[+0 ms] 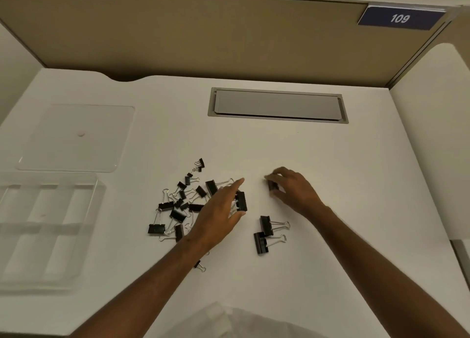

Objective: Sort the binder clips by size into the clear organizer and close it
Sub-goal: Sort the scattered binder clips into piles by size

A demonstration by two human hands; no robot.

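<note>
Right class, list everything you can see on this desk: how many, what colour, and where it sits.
Black metal binder clips with silver wire handles: a loose pile, too tangled to count, desk centre.
Two large black binder clips: side by side, apart from the pile, near the right forearm.
Clear plastic compartment organizer: one, open, its compartments look empty, left edge.
Clear flat plastic lid: one, lying behind the organizer.
Grey cable hatch: one, set into the white desk.
Blue sign reading 109: one, on the tan partition.
Left hand: holds a large black clip.
Right hand: holds a smaller black clip.
</note>
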